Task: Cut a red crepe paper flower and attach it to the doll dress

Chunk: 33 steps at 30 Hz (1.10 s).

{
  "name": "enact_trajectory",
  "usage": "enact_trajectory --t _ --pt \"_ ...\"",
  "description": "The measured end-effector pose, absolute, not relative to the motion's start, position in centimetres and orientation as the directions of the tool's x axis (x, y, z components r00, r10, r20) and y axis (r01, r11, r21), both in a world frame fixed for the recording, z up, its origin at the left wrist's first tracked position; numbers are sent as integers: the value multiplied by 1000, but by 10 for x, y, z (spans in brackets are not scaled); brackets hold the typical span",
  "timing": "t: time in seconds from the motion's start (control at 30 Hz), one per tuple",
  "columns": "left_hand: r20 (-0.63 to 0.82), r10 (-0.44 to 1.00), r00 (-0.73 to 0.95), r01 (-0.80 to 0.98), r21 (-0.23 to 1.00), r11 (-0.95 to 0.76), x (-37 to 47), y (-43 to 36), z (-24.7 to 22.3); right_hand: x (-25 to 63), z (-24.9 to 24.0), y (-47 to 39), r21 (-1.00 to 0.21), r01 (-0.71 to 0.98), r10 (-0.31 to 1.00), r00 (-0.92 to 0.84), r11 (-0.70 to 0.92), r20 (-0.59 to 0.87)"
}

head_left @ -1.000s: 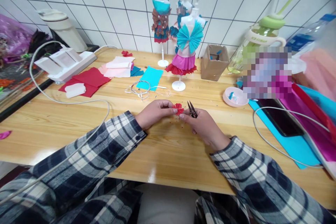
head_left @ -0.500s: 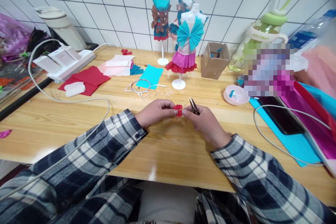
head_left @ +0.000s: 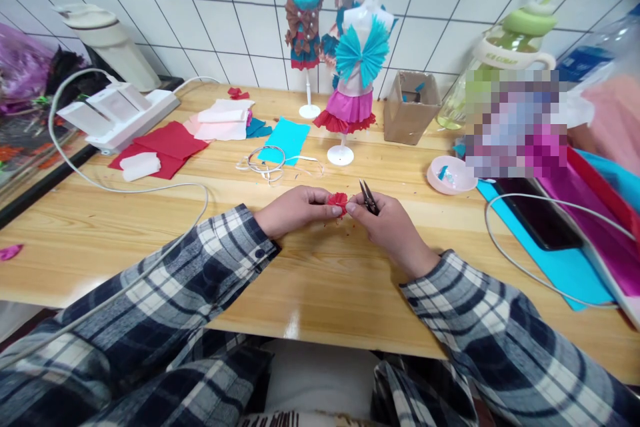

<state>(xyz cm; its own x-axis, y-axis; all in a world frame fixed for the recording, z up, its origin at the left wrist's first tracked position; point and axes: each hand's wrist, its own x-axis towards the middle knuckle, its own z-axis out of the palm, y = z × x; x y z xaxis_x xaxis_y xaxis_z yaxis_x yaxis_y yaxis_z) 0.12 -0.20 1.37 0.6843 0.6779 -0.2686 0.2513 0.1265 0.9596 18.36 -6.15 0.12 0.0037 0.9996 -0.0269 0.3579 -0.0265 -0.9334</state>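
Between my hands is a small pleated piece of red crepe paper point(head_left: 339, 200). My left hand point(head_left: 299, 209) pinches its left side between thumb and fingers. At the right edge, the thumb and fingertip of my right hand point(head_left: 389, 225) close on the red paper. Small dark scissors point(head_left: 369, 197) are tucked in that same right hand, blades pointing up and away. Just beyond the hands stands a mini dress form point(head_left: 359, 73) wearing a turquoise pleated bow and a pink and red skirt. Tiny scraps lie on the wood beneath the red paper.
Left of centre lie a turquoise sheet point(head_left: 286, 140), a coil of cord point(head_left: 270, 160) and red paper point(head_left: 167, 150). A power strip point(head_left: 127, 121) with a cable is farther left. On the right are a pink bowl point(head_left: 451, 175), a cardboard box point(head_left: 411, 110) and a phone point(head_left: 543, 217).
The red paper has turned slightly in my fingers, and my right fingertips have shifted a little closer to my left thumb. The camera has tilted slightly.
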Motion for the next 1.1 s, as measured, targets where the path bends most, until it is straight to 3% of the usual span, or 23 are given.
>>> enact_trajectory --t 0.23,0.63,0.87,1.0,1.1 --pt "-267 562 783 255 962 102 -5 5 17 183 9 -65 -822 564 997 -48 79 63" --pt "-241 650 721 298 954 23 -4 3 13 185 13 -64 -795 602 997 -58 77 53" --pt "-287 709 644 40 938 344 -3 3 4 187 8 -65 -860 507 999 -33 50 38" --pt "-276 765 582 -123 900 418 -2 4 2 185 6 -67 -788 604 985 -172 116 13" --pt "-282 762 583 -140 889 436 -2 5 3 182 6 -69 -751 641 973 -230 160 11"
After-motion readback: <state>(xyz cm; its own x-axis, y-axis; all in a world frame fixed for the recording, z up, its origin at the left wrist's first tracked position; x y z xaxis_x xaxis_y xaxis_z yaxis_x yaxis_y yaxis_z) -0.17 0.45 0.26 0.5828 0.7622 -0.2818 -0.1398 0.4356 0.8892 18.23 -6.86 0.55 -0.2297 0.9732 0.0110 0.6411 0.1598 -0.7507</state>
